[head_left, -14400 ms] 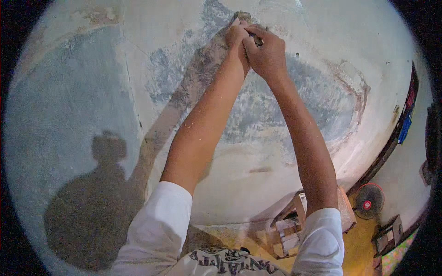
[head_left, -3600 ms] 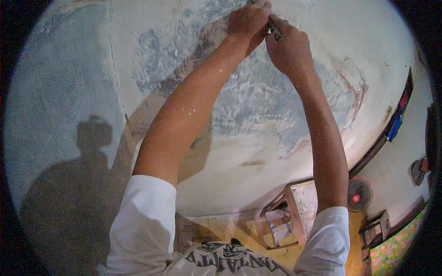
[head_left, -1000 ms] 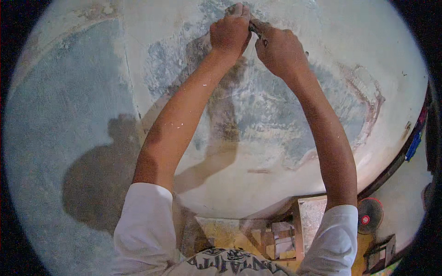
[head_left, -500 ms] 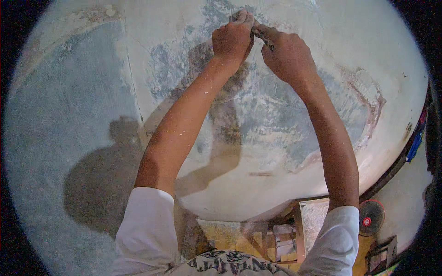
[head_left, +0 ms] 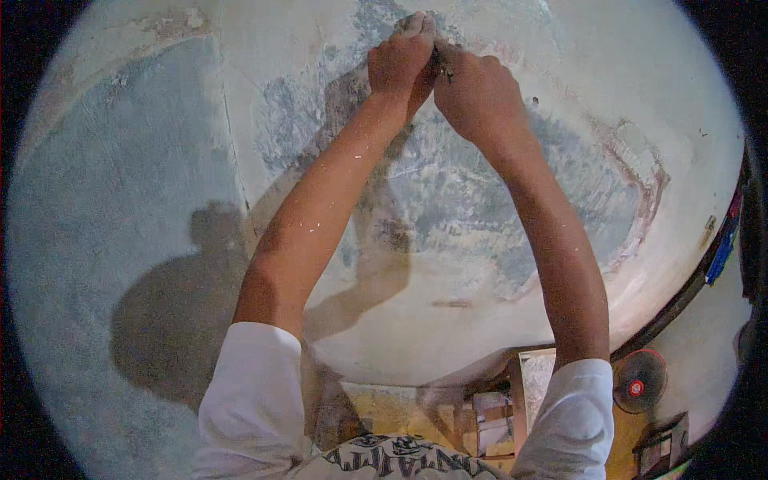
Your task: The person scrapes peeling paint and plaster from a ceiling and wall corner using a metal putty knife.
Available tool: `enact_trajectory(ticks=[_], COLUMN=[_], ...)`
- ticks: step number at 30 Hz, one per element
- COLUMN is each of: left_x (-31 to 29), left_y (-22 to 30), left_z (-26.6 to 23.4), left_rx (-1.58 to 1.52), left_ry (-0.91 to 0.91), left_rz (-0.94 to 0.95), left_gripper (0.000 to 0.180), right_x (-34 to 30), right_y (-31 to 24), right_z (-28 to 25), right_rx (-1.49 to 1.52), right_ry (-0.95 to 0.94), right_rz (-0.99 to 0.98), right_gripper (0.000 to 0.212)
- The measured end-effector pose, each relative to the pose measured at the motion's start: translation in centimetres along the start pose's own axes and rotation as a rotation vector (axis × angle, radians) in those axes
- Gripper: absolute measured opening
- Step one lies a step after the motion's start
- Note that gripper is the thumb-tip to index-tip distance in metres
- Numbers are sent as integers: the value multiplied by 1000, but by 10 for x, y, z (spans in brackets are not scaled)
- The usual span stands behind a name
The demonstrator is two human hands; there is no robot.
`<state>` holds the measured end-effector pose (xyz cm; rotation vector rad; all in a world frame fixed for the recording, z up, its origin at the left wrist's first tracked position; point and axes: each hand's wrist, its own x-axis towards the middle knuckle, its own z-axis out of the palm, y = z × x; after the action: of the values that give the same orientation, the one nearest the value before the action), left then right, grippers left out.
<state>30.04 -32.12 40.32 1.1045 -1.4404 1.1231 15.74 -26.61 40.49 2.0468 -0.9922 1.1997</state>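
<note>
Both my arms reach up to a wall (head_left: 456,192) with patchy blue-grey and off-white plaster. My left hand (head_left: 402,68) is closed high on the wall, its fingers pressed together and their tips pale with dust. Right beside it, my right hand (head_left: 478,92) is closed too, its knuckles turned toward me. A small dark thing shows between the two hands, but its kind is hidden by the fingers. A tiny dark speck (head_left: 534,101) appears just right of my right hand.
A chipped, brownish plaster edge (head_left: 660,180) curves down the wall's right side. Below right are a round black fan-like thing (head_left: 642,380) with a red rim and a pale panel (head_left: 536,384). Something blue (head_left: 722,254) hangs at the far right. My shadow (head_left: 176,328) falls on the left.
My right hand and forearm have shifted left, closing the gap to my left hand. My left hand has barely moved. The dark speck now shows near my right hand.
</note>
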Motion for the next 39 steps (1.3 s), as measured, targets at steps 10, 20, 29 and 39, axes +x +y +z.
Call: enact_trajectory(ticks=[10, 20, 29, 39], left_x=[-7, -2, -4, -5], left_y=[9, 14, 17, 15], left_z=[-1, -2, -6, -4], left_rx=[28, 6, -15, -1], left_ry=[123, 1, 109, 71], left_rz=[58, 34, 27, 7], left_gripper=[45, 44, 43, 45], right_x=[1, -4, -4, 0], right_y=[-2, 9, 12, 10], right_z=[-2, -5, -3, -2], right_rx=[20, -16, 4, 62], right_ry=[9, 130, 91, 1], right_rz=[1, -107, -94, 22], right_gripper=[37, 25, 25, 40])
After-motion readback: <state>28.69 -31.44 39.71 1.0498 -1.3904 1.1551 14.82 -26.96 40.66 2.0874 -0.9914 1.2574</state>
